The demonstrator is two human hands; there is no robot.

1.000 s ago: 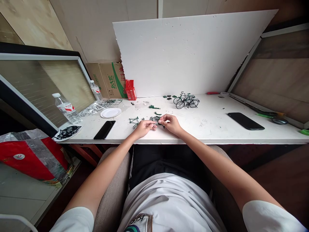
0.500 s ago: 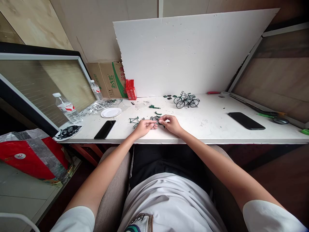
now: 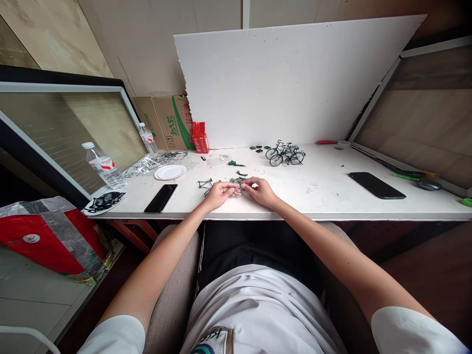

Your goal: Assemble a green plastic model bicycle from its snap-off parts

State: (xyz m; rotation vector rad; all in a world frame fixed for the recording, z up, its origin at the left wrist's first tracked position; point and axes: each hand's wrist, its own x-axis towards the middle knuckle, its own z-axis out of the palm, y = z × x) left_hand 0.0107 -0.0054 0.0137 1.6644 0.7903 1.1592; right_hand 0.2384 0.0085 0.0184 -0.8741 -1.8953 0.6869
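Bicycle part (image 3: 238,188) sits pinched by left hand (image 3: 220,192) and right hand (image 3: 261,191), green frame (image 3: 205,185) wheelless, complete-looking bicycles (image 3: 284,154) standing behind.

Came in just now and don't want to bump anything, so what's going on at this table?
Someone's left hand and right hand meet near the front edge of the white table, pinching a small part too tiny to identify. A green frame piece lies beside the left hand, and a little green piece lies just beyond the fingers. Farther back, miniature bicycles stand together, looking assembled. A phone lies to the left.
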